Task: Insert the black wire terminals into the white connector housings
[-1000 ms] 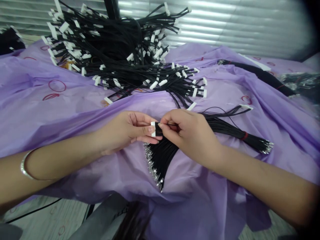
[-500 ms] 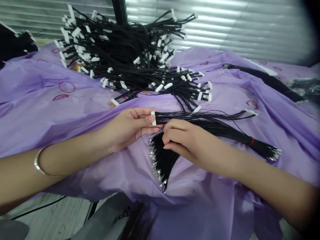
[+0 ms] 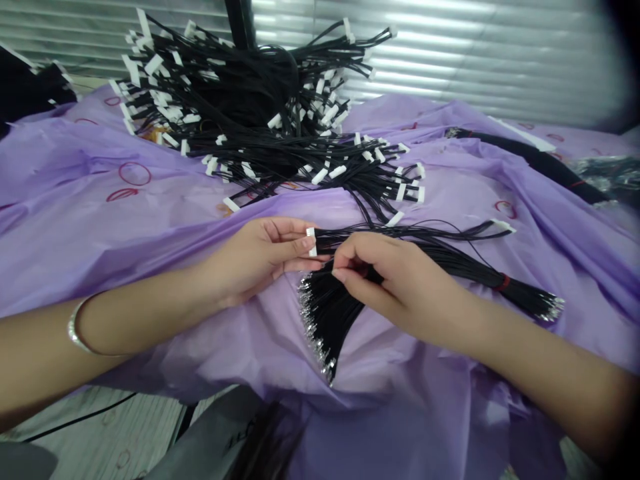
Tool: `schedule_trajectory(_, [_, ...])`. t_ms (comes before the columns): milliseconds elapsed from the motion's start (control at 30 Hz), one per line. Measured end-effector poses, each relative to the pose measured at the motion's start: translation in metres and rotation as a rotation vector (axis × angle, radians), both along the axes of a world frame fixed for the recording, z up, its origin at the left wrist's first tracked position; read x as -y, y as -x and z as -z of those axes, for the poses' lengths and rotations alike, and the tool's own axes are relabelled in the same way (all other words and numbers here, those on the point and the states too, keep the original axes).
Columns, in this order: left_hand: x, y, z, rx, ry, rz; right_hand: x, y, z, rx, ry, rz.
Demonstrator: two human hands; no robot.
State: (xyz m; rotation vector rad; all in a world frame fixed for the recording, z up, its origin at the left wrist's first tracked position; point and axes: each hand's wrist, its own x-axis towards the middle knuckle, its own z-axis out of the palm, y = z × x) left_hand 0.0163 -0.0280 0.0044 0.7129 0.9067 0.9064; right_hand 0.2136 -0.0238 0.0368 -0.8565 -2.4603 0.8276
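Observation:
My left hand (image 3: 270, 257) pinches a white connector (image 3: 312, 242) between thumb and fingers. Black wires run from that connector to the right, towards another white connector (image 3: 503, 227) lying on the cloth. Close beside it, my right hand (image 3: 380, 270) is closed, thumb against forefinger, on what looks like a thin black wire, mostly hidden by the fingers. Under the right hand lies a bundle of black wires (image 3: 335, 313), its near end fanned out with bare silvery terminals. A red band (image 3: 503, 283) ties this bundle near its far end.
A large heap of black cables (image 3: 240, 100) with white connectors lies at the back. Another black wire bundle (image 3: 535, 160) rests at the right. Loose red rubber bands (image 3: 134, 174) are scattered over the wrinkled purple cloth (image 3: 190, 200). Window blinds (image 3: 425, 53) stand behind.
The white connector in my left hand has shifted slightly right and down and turned a little. My right hand has moved slightly up and right, off the fanned wire ends.

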Motion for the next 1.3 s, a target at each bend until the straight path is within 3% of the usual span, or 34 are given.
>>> schedule_trajectory(167, [0.001,-0.002,-0.002,-0.026,-0.019,0.070,-0.001,0.000,-0.003,-0.003,-0.022,0.209])
schedule_trajectory(400, [0.005,-0.002,-0.003,-0.127,-0.109,0.107,-0.005,-0.001,-0.003,0.032,0.070,0.290])
schedule_trajectory(667, [0.005,-0.003,-0.005,-0.231,-0.146,0.128,-0.007,-0.001,-0.003,0.042,0.106,0.301])
schedule_trajectory(967, [0.004,-0.001,-0.001,-0.185,-0.111,0.124,-0.009,-0.004,-0.005,0.072,0.068,0.241])
schedule_trajectory(1300, [0.003,-0.001,-0.001,-0.185,-0.104,0.141,-0.012,-0.002,-0.002,0.094,0.059,0.268])
